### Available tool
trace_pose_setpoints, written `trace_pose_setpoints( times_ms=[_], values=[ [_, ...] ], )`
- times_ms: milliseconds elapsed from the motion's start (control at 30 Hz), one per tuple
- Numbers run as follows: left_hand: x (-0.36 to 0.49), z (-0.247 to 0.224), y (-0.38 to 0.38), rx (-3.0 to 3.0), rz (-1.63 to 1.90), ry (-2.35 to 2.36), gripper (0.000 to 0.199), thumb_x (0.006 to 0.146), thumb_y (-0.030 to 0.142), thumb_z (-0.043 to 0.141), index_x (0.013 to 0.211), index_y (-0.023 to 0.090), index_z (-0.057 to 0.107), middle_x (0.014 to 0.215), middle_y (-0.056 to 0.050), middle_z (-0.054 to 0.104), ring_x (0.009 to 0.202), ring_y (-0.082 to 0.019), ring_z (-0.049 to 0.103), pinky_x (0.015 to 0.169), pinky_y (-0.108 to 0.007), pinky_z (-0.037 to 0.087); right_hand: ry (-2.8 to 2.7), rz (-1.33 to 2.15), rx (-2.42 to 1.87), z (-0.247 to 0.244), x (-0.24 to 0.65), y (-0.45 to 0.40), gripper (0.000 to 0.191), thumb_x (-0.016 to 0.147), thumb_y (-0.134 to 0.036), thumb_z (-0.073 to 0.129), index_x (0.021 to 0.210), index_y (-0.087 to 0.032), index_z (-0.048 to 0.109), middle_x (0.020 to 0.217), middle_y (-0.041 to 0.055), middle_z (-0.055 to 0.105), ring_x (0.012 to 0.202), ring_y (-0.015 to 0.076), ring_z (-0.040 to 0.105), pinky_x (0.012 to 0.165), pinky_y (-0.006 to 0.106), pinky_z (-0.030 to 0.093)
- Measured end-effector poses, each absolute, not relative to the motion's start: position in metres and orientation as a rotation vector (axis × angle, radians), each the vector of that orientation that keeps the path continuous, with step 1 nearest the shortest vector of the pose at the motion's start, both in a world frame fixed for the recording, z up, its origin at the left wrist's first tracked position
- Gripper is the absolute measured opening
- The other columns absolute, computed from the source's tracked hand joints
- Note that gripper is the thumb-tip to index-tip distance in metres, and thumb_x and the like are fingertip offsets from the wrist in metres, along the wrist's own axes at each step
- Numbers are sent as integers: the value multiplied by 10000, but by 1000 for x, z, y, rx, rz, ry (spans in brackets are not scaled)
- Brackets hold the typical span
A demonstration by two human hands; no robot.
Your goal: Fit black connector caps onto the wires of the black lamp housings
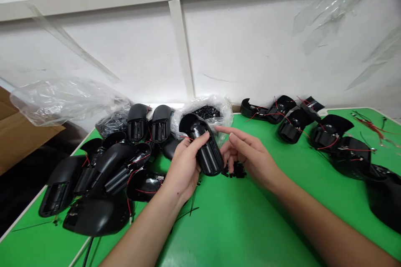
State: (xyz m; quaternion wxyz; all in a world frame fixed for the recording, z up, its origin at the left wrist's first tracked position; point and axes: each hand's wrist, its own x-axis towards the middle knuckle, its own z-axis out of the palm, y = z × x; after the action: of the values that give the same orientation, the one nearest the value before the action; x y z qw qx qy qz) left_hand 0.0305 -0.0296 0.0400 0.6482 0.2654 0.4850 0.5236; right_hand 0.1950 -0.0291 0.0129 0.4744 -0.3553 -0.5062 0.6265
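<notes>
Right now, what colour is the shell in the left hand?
The plastic shell is black, best seen in the head view.

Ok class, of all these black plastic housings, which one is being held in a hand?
The housing gripped in the left hand. It alone is held up; the other housings rest on the green table.

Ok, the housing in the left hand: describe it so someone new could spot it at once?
On the green-topped table, between the heap of black housings on the left and the row of housings on the right, the person's left hand grips a black plastic battery-holder housing. It is the only housing lifted off the table, with its battery channels facing the person, just above the small black parts.
</notes>
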Motion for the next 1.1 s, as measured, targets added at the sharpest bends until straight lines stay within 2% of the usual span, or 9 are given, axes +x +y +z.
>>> trace_pose_setpoints(
  times_ms=[67,133,200,333,433,567,833,1100],
  values=[
    [31,40,-29,560,1217,1145,389,662,370,906,904,150,694,828,-35,707,685,-133,624,587,-244,465,-1303,1319,-1060,9,199,-24,507,941,-515,658,1294,-151,679,808,44,716,689,174,656,565,285,504],
    [31,40,-29,526,1239,1175,391,652,372,895,905,145,700,827,-41,711,710,-140,633,602,-244,468,-1503,1000,-1287,4,202,-20,302,911,-386,691,1088,-150,754,768,40,697,726,183,636,638,305,477],
    [30,41,-28,499,1258,1189,377,652,377,877,885,144,694,812,-40,703,727,-144,633,615,-245,470,-1756,787,-1395,-2,203,-17,179,874,-238,694,1010,-153,775,835,53,714,782,196,632,710,328,462],
    [30,39,-28,509,1256,1202,365,665,377,853,886,142,684,810,-35,693,727,-141,621,605,-245,460,-2020,734,-1385,-10,198,-18,200,861,-140,686,1041,-147,771,903,66,692,835,206,614,765,336,447],
    [31,37,-28,531,1238,1192,369,669,366,864,886,144,664,800,-13,677,705,-122,605,588,-232,453,-2052,710,-1425,-12,196,-19,87,865,-129,684,908,-149,756,888,67,647,851,207,591,764,324,423],
    [34,35,-30,512,1249,1176,368,663,334,887,847,150,627,746,28,627,658,-86,567,568,-210,434,-1990,729,-1499,-13,196,-19,86,839,-85,676,804,-159,703,828,40,617,798,182,563,727,296,384],
    [37,35,-31,501,1266,1159,367,639,298,909,866,166,652,722,48,631,647,-92,586,572,-222,435,-2017,702,-1455,-17,197,-19,123,862,-63,618,791,-158,651,819,34,590,795,173,547,732,281,373],
    [35,34,-28,515,1266,1178,368,646,320,900,854,162,642,739,34,633,662,-101,582,582,-233,440,-2051,668,-1484,-12,198,-21,116,888,-90,594,823,-149,671,825,44,574,758,169,528,707,291,360]
  ],
)
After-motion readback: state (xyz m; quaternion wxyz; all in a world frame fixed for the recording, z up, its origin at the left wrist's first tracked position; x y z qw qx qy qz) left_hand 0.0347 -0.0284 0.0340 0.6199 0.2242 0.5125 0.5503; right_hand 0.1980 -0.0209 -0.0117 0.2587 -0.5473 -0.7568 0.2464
